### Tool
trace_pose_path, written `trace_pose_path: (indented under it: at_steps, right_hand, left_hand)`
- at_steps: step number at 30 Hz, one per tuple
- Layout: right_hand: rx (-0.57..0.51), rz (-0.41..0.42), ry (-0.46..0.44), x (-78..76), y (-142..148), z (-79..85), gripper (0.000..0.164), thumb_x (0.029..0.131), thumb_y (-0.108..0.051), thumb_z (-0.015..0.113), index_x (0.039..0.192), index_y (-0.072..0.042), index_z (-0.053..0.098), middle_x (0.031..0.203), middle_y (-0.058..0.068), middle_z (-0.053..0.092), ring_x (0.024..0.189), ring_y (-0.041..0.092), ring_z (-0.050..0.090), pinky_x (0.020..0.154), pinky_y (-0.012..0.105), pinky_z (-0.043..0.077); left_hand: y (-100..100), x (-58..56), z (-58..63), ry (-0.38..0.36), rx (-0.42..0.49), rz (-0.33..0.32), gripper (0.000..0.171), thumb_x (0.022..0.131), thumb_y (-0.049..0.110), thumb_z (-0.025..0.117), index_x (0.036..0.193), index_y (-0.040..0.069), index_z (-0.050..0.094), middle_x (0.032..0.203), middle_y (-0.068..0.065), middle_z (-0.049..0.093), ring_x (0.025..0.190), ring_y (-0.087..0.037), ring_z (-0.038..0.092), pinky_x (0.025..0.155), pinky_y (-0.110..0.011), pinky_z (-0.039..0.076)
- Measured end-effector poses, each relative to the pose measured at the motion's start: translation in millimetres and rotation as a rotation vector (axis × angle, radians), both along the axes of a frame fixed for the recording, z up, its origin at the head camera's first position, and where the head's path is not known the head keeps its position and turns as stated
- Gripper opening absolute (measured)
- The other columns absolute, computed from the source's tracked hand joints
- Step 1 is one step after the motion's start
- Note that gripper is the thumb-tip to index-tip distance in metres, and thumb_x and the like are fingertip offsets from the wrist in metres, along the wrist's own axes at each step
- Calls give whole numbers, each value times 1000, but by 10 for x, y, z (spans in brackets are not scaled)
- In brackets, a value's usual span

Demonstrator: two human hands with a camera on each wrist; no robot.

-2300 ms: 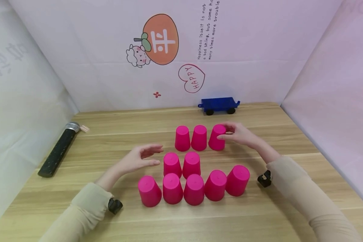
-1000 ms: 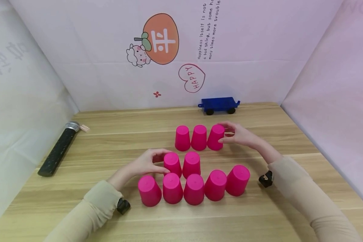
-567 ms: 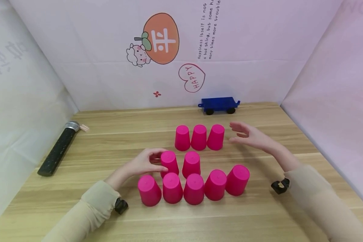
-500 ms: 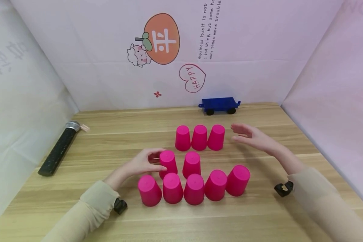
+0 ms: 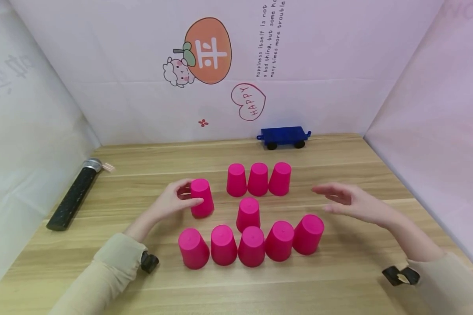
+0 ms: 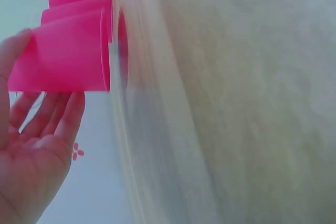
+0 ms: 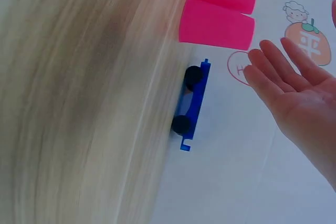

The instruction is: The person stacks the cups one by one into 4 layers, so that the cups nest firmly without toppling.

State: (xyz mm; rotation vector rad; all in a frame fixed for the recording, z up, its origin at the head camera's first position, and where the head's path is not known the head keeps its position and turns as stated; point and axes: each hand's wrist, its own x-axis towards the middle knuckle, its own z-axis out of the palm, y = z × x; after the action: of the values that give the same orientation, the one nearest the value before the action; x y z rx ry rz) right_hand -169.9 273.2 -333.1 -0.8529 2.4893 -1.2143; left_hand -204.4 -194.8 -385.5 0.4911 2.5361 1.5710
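Between its thumb and fingers my left hand grips an upside-down pink plastic cup. In the left wrist view the held cup hangs slightly above the tabletop. A row of three inverted pink cups stands behind and to its right. One single cup is in the middle, just behind a front row of several cups. My right hand hovers at the right with relaxed fingers, holding nothing. The right wrist view shows this hand apart from the cups.
A blue toy wagon stands at the back of the wooden table, against a printed white cloth wall. On the left lies a black microphone. White cloth sides bound the table.
My left hand took hold of the left middle cup and carried it left and back, away from its neighbour. My right hand let go of the right back-row cup and drew away rightward.
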Motion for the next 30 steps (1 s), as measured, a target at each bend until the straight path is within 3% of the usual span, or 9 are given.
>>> trace_pose_path:
  at_steps: [2, 5, 10, 18, 30]
  right_hand:
    - [-13, 30, -27, 84, 11, 4, 49, 88, -8, 64, 134, -3, 46, 134, 6, 53, 119, -12, 46, 98, 5, 37]
    - [-29, 51, -116, 215, -6, -14, 55, 86, -9, 66, 136, -3, 43, 137, 7, 51, 119, -12, 46, 97, 7, 38]
    - [-105, 35, -229, 374, -112, -99, 63, 84, -8, 68, 137, 7, 37, 138, 30, 41, 116, -13, 48, 97, 7, 40]
    - [-86, -1, -217, 455, -217, -222, 61, 83, -13, 71, 132, 9, 42, 127, 27, 53, 107, -12, 52, 91, 9, 45]
    - [-24, -26, -151, 442, -261, -223, 54, 83, -18, 72, 126, 5, 50, 120, 19, 60, 104, -12, 54, 90, 9, 45]
  left_hand:
    - [15, -33, 9, -5, -2, 39, 56, 79, 21, 76, 127, 6, 53, 119, -14, 62, 112, -30, 60, 93, -37, 53]
    - [51, -94, 20, -3, -26, 102, 58, 79, 27, 76, 129, 8, 52, 121, -13, 61, 114, -30, 58, 95, -40, 51]
    - [109, -205, 6, 14, -36, 181, 58, 79, 28, 76, 128, 8, 52, 122, -14, 60, 116, -31, 57, 98, -42, 49]
    - [233, -302, -30, 49, -14, 157, 56, 79, 23, 76, 127, 5, 53, 121, -16, 60, 115, -32, 59, 97, -41, 50]
    - [375, -353, -67, 38, 29, 116, 55, 79, 16, 76, 127, 1, 53, 122, -19, 60, 116, -34, 58, 98, -41, 50]
